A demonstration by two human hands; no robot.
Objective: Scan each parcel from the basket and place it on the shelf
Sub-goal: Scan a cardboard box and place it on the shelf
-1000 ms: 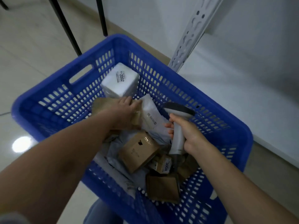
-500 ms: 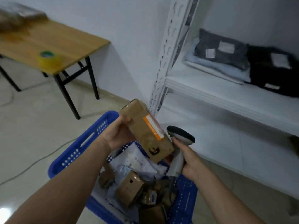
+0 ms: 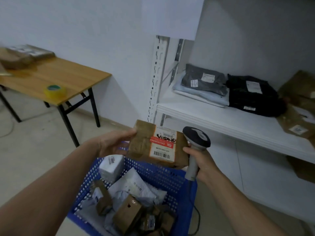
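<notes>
Parcel (image 3: pixel 156 144) turned label-up, between left hand (image 3: pixel 111 143) and right hand (image 3: pixel 202 160); scanner (image 3: pixel 196 142) gripped.

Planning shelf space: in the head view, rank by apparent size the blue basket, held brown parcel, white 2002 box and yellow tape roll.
1. blue basket
2. brown parcel
3. white box
4. tape roll: farther from the camera, so its place below the white box is unsure.

The front strip of the shelf (image 3: pixel 213 116) is bare and open to a hand. Further back lie a grey bag (image 3: pixel 204 79) and a black bag (image 3: pixel 252 94), and brown parcels (image 3: pixel 298 121) fill the right end. The post (image 3: pixel 156 82) stands at the left edge.
</notes>
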